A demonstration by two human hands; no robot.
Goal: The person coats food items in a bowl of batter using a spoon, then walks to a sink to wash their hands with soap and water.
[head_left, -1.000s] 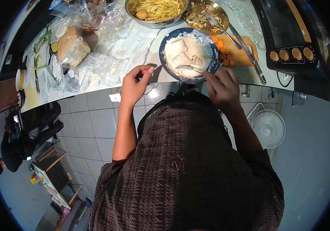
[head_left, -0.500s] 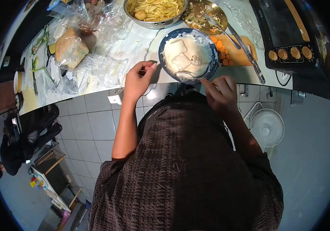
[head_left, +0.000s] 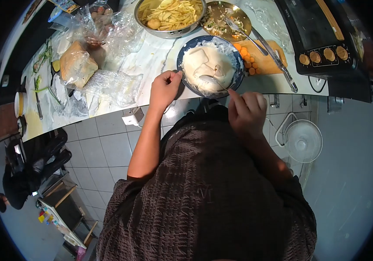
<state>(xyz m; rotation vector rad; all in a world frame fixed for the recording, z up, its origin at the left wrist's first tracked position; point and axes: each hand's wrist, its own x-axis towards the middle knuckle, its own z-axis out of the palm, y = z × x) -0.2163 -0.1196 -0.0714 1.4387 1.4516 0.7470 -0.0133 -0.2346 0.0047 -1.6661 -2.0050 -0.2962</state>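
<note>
A dark blue bowl [head_left: 240, 71] sits near the counter's front edge, holding a thick creamy white mixture [head_left: 197, 69] with flat pale pieces in it. My right hand [head_left: 248, 111] is closed round the handle of a metal spoon [head_left: 210, 79], whose head lies on the mixture near the front of the bowl. At the bowl's left rim, my left hand [head_left: 164, 90] is closed, thumb and fingertips pinched together against the rim. What lies between those fingertips is mostly hidden.
Behind the bowl stand a steel bowl [head_left: 175, 33] of cut potatoes and a plate [head_left: 246, 26] of chopped filling. Carrot slices lie on a cutting board [head_left: 273, 65], with tongs [head_left: 282, 69] across it. An oven [head_left: 321, 39], a plastic-wrapped block [head_left: 80, 65] and a seated person [head_left: 21, 178] flank me.
The spoon head has come into view on top of the mixture, moved by my right hand. My left hand has closed in on the bowl's rim. The whole view has shifted slightly.
</note>
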